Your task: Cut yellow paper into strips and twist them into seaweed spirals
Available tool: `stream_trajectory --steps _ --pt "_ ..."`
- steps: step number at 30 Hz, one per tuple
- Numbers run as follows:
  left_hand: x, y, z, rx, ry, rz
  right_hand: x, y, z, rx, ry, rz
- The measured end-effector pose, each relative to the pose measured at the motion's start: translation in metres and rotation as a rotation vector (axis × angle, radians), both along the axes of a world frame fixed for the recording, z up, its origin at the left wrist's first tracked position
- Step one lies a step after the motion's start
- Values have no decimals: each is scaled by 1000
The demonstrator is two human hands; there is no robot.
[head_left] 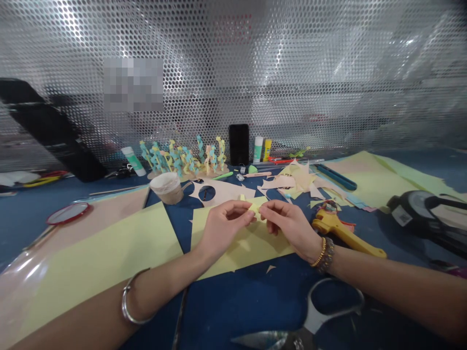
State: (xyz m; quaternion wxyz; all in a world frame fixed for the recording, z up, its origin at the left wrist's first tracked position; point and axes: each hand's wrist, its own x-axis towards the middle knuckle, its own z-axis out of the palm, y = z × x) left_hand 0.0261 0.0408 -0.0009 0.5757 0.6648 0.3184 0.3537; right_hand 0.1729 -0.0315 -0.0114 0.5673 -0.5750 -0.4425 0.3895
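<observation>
- Centre stage, the left hand [228,221] comes in with thumb and fingers pinched on a small yellow paper piece [256,209], gripping its left side.
- Opposite, the right hand [286,221] matches it, fingers closed together on the right side of that same piece, so both hands share it.
- And the paper piece itself? Right between the two sets of fingertips, above a pale yellow sheet [224,260] on the blue counter [219,306]; its exact shape is mostly hidden by the fingers.
- A silver bangle [126,301] gleams on the left forearm, beaded bracelets [324,253] on the right wrist.
- Down front, scissors [314,318] lie on the counter near the right forearm, and a tiny paper scrap [270,268] sits just beside the sheet's near edge.
- Out to the right, a yellow-handled tool [345,235] rests near the right hand, a bulky black device [430,214] beyond it.
- Behind the hands, pink paper [235,192] with a round hole, then a jumble of paper offcuts [297,180] towards the right.
- Further back, a row of twisted paper strips [184,159] stands left of an upright black phone [239,145], with a white-and-green glue stick [258,148] standing just right of it.
</observation>
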Motion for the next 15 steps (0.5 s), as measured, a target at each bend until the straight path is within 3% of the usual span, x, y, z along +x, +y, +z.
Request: stream_trajectory --steps 15 --pt "0 -2 -1 20 12 -67 1 1 1 -3 46 9"
